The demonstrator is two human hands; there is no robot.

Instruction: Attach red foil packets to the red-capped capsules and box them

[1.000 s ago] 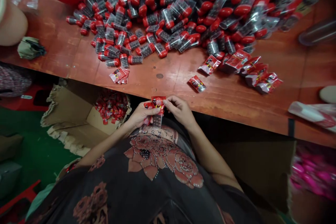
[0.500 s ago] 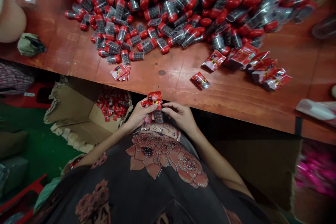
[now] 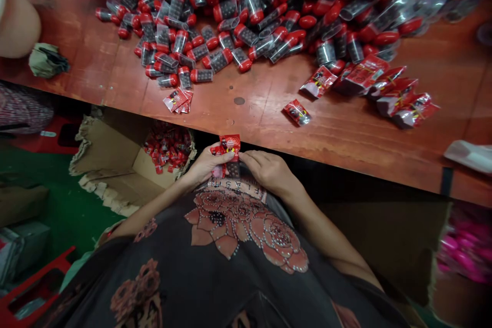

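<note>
Close against my shirt, my left hand (image 3: 205, 166) grips a small red printed packet (image 3: 230, 141) with its thumb across the front. Below the thumb a clear tube with dark dotted contents (image 3: 233, 169) shows in the same grip. More red packets (image 3: 217, 150) are bunched behind, between the fingers. My right hand (image 3: 267, 170) has its fingers drawn together, and the fingertips meet the right edge of the front packet. What exactly lies between those fingertips is too small to make out.
Many red-capped clear tubes (image 3: 219, 60) are heaped across the wooden table (image 3: 200, 113). Loose red packets (image 3: 296, 112) lie nearer its front edge. A torn cardboard box (image 3: 111, 138) holding red packets stands at lower left. Pink items (image 3: 465, 246) sit in a box at right.
My right hand's fingers have closed together and come up to the packet's edge. My left hand keeps its grip. The whole view has shifted slightly.
</note>
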